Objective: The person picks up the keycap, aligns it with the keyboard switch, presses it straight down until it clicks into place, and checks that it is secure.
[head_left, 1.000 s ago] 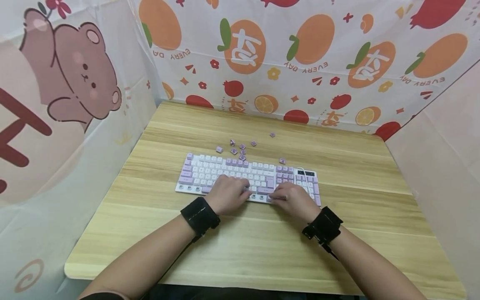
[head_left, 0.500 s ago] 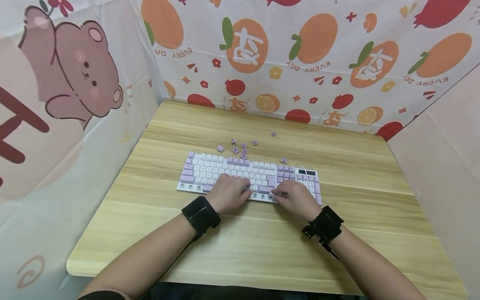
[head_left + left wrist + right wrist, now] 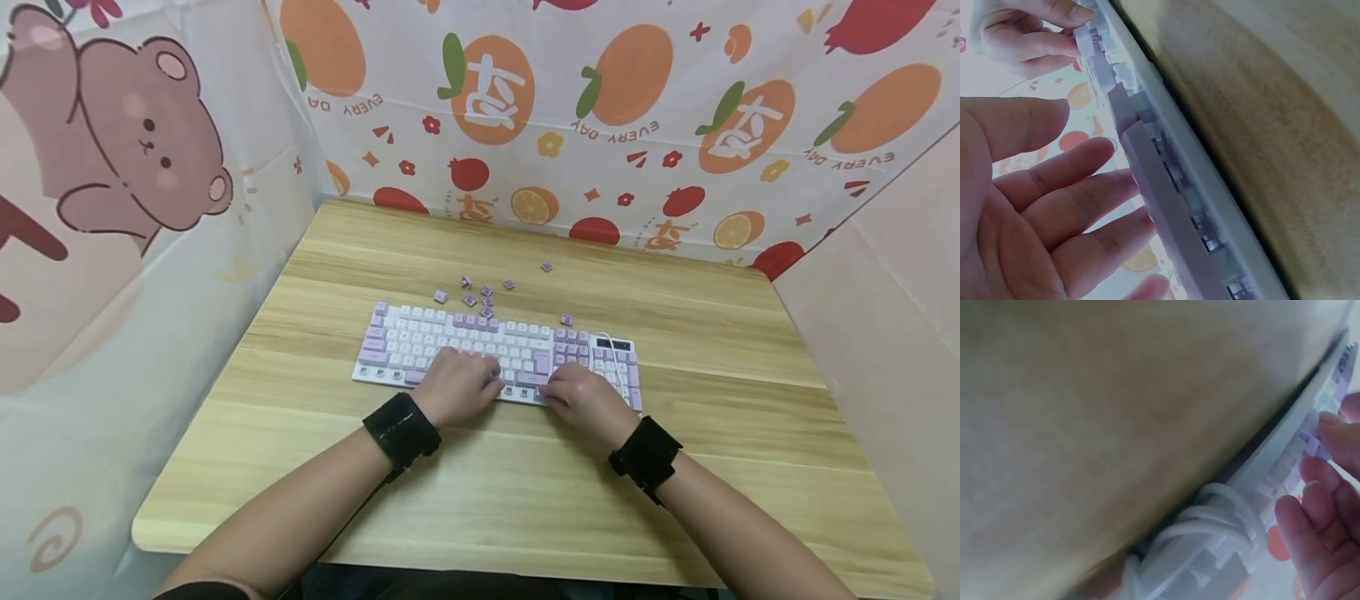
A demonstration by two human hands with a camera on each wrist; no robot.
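Note:
A white and lilac keyboard [image 3: 450, 342] lies in the middle of the wooden table [image 3: 525, 500]. My left hand [image 3: 489, 380] rests on its front middle keys; the left wrist view shows its fingers [image 3: 1085, 206] nearly straight against the long lilac key [image 3: 1166, 212]. My right hand [image 3: 548, 392] is at the front row right of centre, thumb and curled fingers [image 3: 1054, 37] pinching a lilac keycap [image 3: 1088, 37]. In the right wrist view its fingertips [image 3: 1329, 425] touch the keys. Some front-row sockets are bare.
Several loose lilac keycaps [image 3: 472, 298] lie scattered just behind the keyboard, with one further back [image 3: 545, 267] and one at the right [image 3: 567, 319]. A coiled white cable [image 3: 1216, 525] lies on the keyboard's right end. Printed cloth walls [image 3: 600, 108] close the table on three sides.
Both hands stay on the keyboard's front row; the right hand has crept slightly left. The head view has shifted a little.

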